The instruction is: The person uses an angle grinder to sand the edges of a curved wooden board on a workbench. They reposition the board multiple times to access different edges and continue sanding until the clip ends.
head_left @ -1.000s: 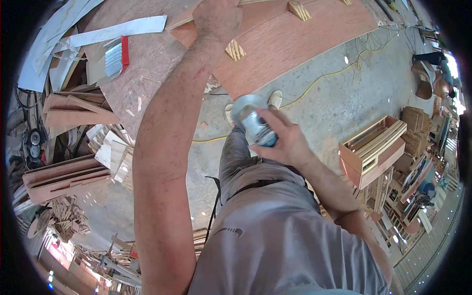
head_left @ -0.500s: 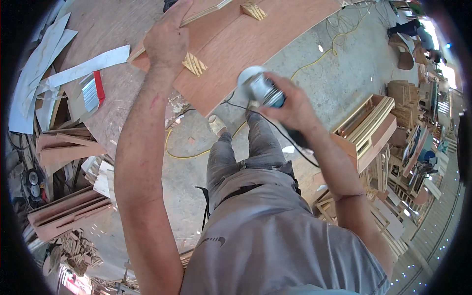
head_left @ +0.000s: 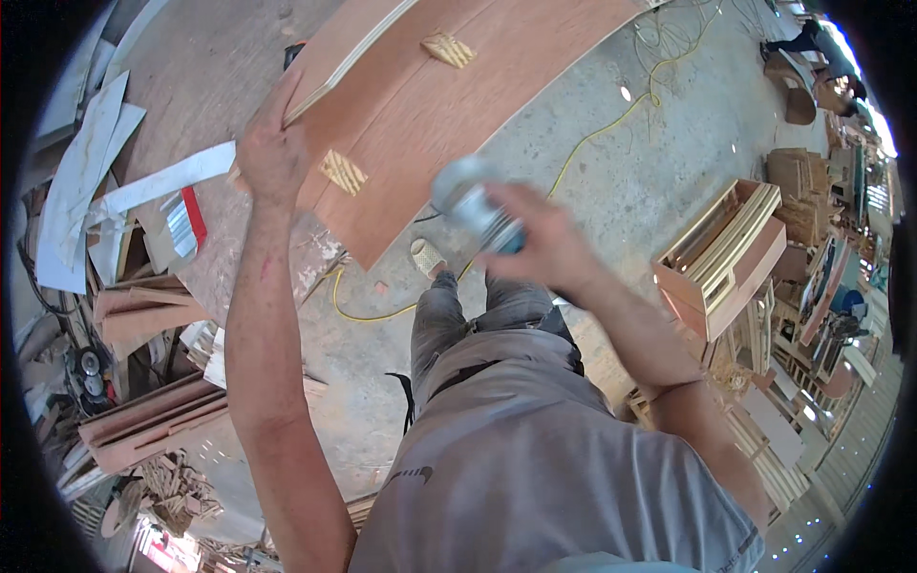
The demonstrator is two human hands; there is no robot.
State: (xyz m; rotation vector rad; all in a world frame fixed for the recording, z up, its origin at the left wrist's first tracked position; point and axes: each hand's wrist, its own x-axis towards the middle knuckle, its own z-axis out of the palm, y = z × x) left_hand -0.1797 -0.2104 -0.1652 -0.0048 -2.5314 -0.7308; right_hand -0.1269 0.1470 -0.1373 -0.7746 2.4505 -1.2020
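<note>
My left hand [head_left: 271, 151] is closed on the near end of an upright plywood board [head_left: 355, 43], whose pale layered edge faces up. This board stands along a wide reddish plywood panel [head_left: 401, 170]. Two striped wood blocks sit in the corner between them: a near block [head_left: 344, 173] and a far block [head_left: 449, 50]. In my right hand [head_left: 546, 241] is an angle grinder [head_left: 482, 215] with a pale round disc, smeared by motion. The disc hangs just right of the panel's near edge; I see no contact.
White sheet offcuts [head_left: 81, 181] and stacked reddish boards [head_left: 153, 420] lie at left. A yellow cable [head_left: 602, 129] crosses the concrete floor. A long wooden box [head_left: 721, 258] with pale strips stands at right. Another person [head_left: 812, 43] is far off at upper right.
The plywood piece and my left hand appear further left in the view. My right hand has moved the grinder left, toward the panel's near edge.
</note>
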